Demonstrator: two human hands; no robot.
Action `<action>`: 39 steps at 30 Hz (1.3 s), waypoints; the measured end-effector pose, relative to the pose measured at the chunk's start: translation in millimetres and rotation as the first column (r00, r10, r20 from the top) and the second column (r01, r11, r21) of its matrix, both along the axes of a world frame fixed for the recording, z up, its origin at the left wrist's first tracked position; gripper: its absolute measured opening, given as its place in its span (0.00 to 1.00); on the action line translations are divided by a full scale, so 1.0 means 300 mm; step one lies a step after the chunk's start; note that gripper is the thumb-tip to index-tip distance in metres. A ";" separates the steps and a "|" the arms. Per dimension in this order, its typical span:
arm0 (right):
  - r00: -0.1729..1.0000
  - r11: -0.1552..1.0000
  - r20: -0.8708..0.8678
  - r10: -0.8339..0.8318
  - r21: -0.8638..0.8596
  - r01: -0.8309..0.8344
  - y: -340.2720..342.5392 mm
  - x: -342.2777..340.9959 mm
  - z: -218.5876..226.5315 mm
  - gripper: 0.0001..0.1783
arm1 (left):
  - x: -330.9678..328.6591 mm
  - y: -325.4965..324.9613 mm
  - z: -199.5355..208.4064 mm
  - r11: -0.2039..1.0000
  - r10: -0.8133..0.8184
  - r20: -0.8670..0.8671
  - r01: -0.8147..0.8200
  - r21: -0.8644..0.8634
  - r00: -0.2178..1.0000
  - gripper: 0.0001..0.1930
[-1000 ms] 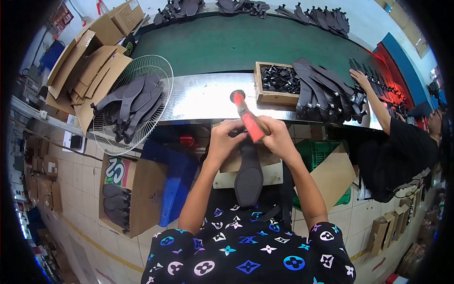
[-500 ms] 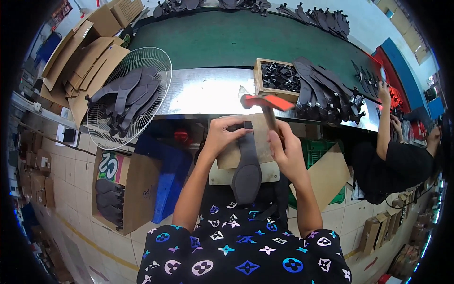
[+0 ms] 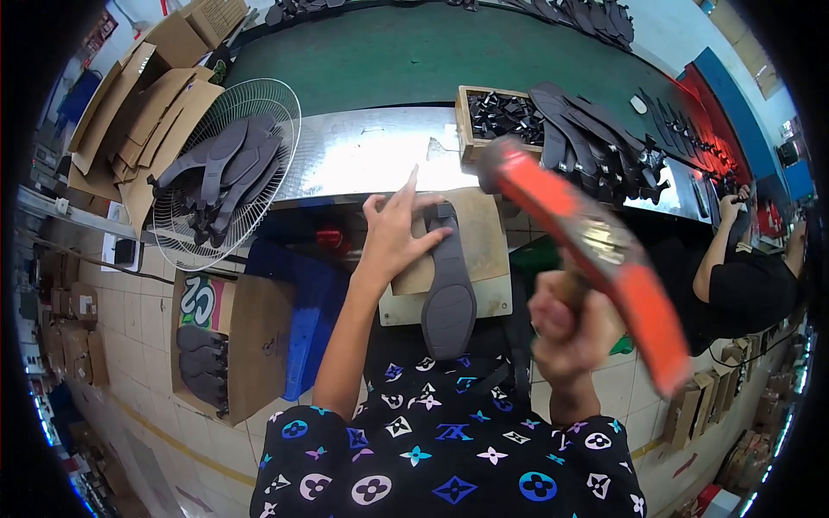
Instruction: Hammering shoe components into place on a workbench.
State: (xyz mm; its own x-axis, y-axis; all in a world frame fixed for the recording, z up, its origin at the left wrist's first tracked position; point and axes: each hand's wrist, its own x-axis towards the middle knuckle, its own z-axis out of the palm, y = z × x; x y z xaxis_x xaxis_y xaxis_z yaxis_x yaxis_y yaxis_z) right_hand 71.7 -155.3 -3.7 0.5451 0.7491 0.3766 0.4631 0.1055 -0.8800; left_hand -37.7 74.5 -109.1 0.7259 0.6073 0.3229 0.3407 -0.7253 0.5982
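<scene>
A dark grey flat sole-like piece, broad at the near end and narrow at the far end, lies on a tan board over a pale plate. At its narrow tip sits a small black clip. My left hand is open with fingers spread; its thumb rests on the narrow part and a finger reaches beside the clip. Raised at the right, apart from the piece, my right hand is closed around the handle of a hammer with a red-orange head, blurred by motion.
A wooden box of black clips and a pile of grey pieces stand on the metal edge. To the left are a wire basket-like guard with more pieces and a cardboard box. A co-worker sits at right.
My right hand has swung the hammer up and to the right, nearer to me. My left fingers have let go of their pinch at the clip and spread out.
</scene>
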 end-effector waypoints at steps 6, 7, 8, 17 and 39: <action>0.927 0.994 0.367 0.070 -0.106 -0.033 0.144 0.053 -0.083 0.18 | -0.011 0.024 -0.054 0.997 0.024 -0.029 -0.027 -0.075 0.999 0.60; 0.906 0.991 0.424 0.001 -0.119 0.054 0.100 0.041 -0.037 0.18 | -0.017 0.013 -0.076 0.997 -0.009 -0.026 0.007 -0.083 1.000 0.60; 0.885 0.999 0.465 -0.031 0.019 0.025 0.067 0.060 -0.017 0.18 | -0.010 0.007 -0.055 0.994 -0.014 -0.003 0.014 -0.107 1.000 0.58; 0.933 0.998 0.357 0.054 -0.030 -0.046 0.115 0.065 -0.093 0.19 | -0.021 0.001 -0.059 0.990 -0.016 0.005 0.015 0.142 1.000 0.21; 0.464 0.475 -0.102 0.880 0.147 -0.868 0.133 0.114 -0.010 0.20 | -0.234 -0.395 0.345 0.028 -0.314 0.531 0.567 -0.823 0.787 0.16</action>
